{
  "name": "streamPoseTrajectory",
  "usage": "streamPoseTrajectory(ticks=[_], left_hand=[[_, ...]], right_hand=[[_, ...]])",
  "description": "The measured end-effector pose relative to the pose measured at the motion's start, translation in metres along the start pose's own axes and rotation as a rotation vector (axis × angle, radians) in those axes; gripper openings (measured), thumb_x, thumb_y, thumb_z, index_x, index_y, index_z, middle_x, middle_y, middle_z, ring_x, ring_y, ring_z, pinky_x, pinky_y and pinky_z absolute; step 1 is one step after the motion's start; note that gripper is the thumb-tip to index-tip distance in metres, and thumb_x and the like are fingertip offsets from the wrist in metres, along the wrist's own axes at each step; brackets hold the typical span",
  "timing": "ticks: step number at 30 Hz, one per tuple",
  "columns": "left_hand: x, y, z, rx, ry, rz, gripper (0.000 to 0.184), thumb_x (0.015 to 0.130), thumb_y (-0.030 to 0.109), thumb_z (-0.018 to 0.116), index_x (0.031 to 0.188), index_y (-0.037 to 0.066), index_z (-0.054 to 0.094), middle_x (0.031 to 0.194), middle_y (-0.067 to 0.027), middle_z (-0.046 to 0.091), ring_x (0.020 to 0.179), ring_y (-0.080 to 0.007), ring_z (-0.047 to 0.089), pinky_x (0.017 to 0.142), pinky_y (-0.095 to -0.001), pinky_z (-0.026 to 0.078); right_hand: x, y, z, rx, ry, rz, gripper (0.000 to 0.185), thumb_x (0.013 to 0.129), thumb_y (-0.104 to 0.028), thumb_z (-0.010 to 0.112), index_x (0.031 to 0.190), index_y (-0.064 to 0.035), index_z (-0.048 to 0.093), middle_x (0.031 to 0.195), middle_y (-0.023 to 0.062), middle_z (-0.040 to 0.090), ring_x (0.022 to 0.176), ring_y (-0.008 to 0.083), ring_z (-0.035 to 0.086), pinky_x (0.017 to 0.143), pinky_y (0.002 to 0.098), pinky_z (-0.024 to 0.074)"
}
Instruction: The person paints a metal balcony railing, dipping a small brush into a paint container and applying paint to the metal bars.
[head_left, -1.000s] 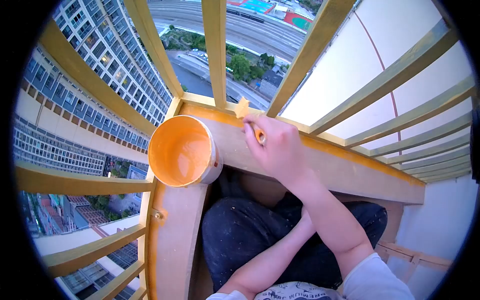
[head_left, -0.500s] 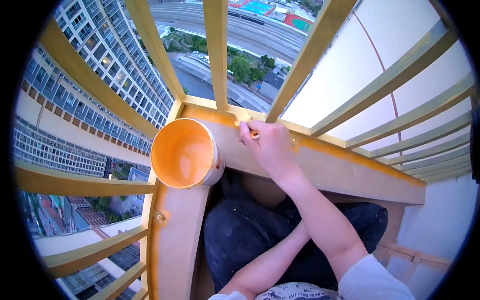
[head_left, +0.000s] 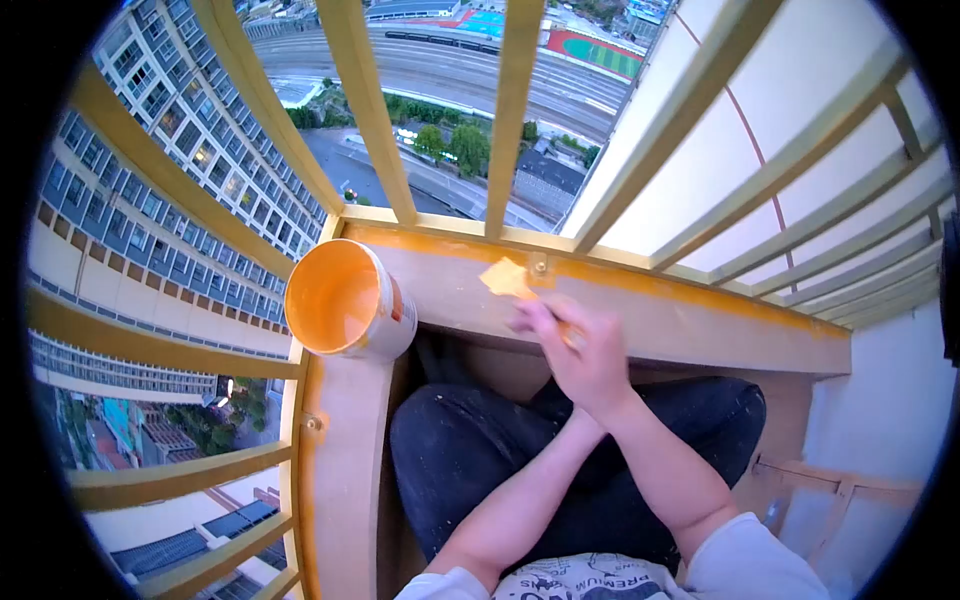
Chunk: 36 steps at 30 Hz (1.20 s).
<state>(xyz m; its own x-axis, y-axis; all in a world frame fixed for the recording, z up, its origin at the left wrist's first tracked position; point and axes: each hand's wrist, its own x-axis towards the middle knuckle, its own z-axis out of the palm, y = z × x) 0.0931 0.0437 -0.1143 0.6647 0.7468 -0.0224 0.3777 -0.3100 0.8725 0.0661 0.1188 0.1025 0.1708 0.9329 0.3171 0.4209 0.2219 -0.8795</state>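
Observation:
My right hand [head_left: 585, 355] is closed around the handle of a paintbrush [head_left: 507, 279]. The bristles, coated in yellow-orange paint, point up and left, over the ledge [head_left: 450, 290] close to a bolted bracket [head_left: 540, 266]. Whether they touch the ledge I cannot tell. My left forearm [head_left: 525, 485] runs up to my right wrist, and my left hand is hidden behind it. Left of the brush, a white paint bucket [head_left: 392, 325] stands on the ledge corner, its inside coated orange with paint in the bottom.
Yellow railing bars [head_left: 515, 120] rise along the ledge's outer edge, with a long drop beyond to tracks and buildings. Orange paint [head_left: 640, 278] strips the ledge beside the bottom rail [head_left: 470, 228]. My crossed legs [head_left: 470, 450] fill the space inside the ledge.
My right hand has drawn the paintbrush back from the base of the railing toward my lap, and its bristles now show fully. The whole view has shifted slightly.

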Motion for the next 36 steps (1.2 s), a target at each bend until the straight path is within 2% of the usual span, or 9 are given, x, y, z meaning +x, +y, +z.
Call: streamPoseTrajectory(ticks=[2, 5, 6, 9, 13, 17, 26, 33, 36], left_hand=[[0.003, 0.009, -0.015, 0.229, 0.036, 0.010, 0.046, 0.102, 0.040, 0.043, 0.112, 0.001, 0.065, 0.106, -0.0232, 0.070, 0.103, -0.0367, 0.067, 0.086, -0.0481, 0.056], [0.004, 0.019, -0.035, 0.410, -0.122, -0.037, 0.051, 0.102, 0.044, 0.041, 0.114, 0.000, 0.066, 0.108, -0.0256, 0.071, 0.105, -0.0393, 0.068, 0.087, -0.0503, 0.057], [0.002, 0.025, -0.041, 0.431, -0.256, -0.098, 0.057, 0.104, 0.045, 0.036, 0.110, 0.000, 0.070, 0.110, -0.0256, 0.072, 0.109, -0.0366, 0.068, 0.091, -0.0502, 0.055], [-0.002, 0.027, -0.048, 0.325, -0.416, -0.275, 0.073, 0.105, 0.057, 0.027, 0.122, 0.000, 0.069, 0.127, -0.0248, 0.066, 0.119, -0.0430, 0.062, 0.106, -0.0490, 0.047], [-0.005, 0.018, -0.053, 0.403, -0.415, -0.473, 0.088, 0.101, 0.069, 0.021, 0.131, -0.001, 0.065, 0.141, -0.0237, 0.058, 0.133, -0.0416, 0.054, 0.116, -0.0453, 0.038], [-0.019, 0.038, -0.058, 0.504, -0.371, -0.514, 0.082, 0.103, 0.064, 0.021, 0.132, 0.001, 0.065, 0.142, -0.0224, 0.058, 0.133, -0.0404, 0.054, 0.115, -0.0458, 0.039], [-0.038, 0.047, -0.054, 0.690, -0.301, -0.286, 0.061, 0.104, 0.035, 0.019, 0.128, 0.000, 0.063, 0.136, -0.0257, 0.060, 0.127, -0.0407, 0.057, 0.112, -0.0476, 0.039], [-0.049, 0.071, -0.057, 0.641, -0.277, -0.274, 0.062, 0.103, 0.035, 0.021, 0.129, -0.001, 0.064, 0.139, -0.0237, 0.059, 0.131, -0.0389, 0.055, 0.114, -0.0466, 0.038], [-0.056, 0.094, -0.059, 0.694, -0.310, -0.206, 0.053, 0.103, 0.028, 0.027, 0.127, 0.000, 0.066, 0.137, -0.0237, 0.061, 0.126, -0.0391, 0.059, 0.110, -0.0479, 0.044]], right_hand=[[-0.037, -0.006, -0.042, -0.052, 0.080, -0.032, 0.018, 0.097, -0.014, 0.063, 0.101, -0.0019, 0.076, 0.090, 0.0125, 0.077, 0.083, 0.0266, 0.076, 0.076, 0.0342, 0.0583], [-0.087, -0.006, -0.116, -0.299, 0.214, -0.152, 0.018, 0.096, -0.007, 0.059, 0.105, -0.0028, 0.075, 0.099, 0.0123, 0.077, 0.090, 0.0282, 0.075, 0.083, 0.0367, 0.0575], [-0.105, -0.003, -0.142, -0.380, 0.259, -0.184, 0.020, 0.096, -0.006, 0.057, 0.107, -0.0020, 0.073, 0.104, 0.0135, 0.076, 0.095, 0.0298, 0.073, 0.086, 0.0378, 0.0565], [-0.158, 0.019, -0.197, -0.561, 0.402, -0.275, 0.024, 0.097, -0.005, 0.055, 0.116, 0.0013, 0.068, 0.114, 0.0166, 0.073, 0.105, 0.0339, 0.070, 0.094, 0.0398, 0.0531], [-0.215, 0.046, -0.213, -0.365, 0.567, -0.072, 0.026, 0.099, -0.007, 0.054, 0.121, 0.0027, 0.066, 0.119, 0.0170, 0.072, 0.109, 0.0304, 0.069, 0.099, 0.0395, 0.0506], [-0.218, 0.040, -0.210, -0.492, 0.591, -0.146, 0.027, 0.096, -0.006, 0.062, 0.121, -0.0028, 0.068, 0.117, 0.0131, 0.072, 0.107, 0.0307, 0.068, 0.096, 0.0391, 0.0512], [-0.236, 0.024, -0.223, -0.442, 0.620, -0.294, 0.019, 0.092, -0.005, 0.067, 0.110, -0.0063, 0.072, 0.102, 0.0111, 0.074, 0.095, 0.0305, 0.069, 0.086, 0.0408, 0.0531], [-0.251, -0.012, -0.227, -0.493, 0.645, -0.385, 0.014, 0.092, -0.005, 0.071, 0.105, -0.0048, 0.072, 0.096, 0.0116, 0.074, 0.089, 0.0305, 0.070, 0.080, 0.0391, 0.0537], [-0.265, -0.033, -0.232, -0.484, 0.657, -0.400, 0.017, 0.093, -0.004, 0.070, 0.110, -0.0008, 0.072, 0.092, 0.0107, 0.076, 0.084, 0.0291, 0.070, 0.079, 0.0375, 0.0532]])
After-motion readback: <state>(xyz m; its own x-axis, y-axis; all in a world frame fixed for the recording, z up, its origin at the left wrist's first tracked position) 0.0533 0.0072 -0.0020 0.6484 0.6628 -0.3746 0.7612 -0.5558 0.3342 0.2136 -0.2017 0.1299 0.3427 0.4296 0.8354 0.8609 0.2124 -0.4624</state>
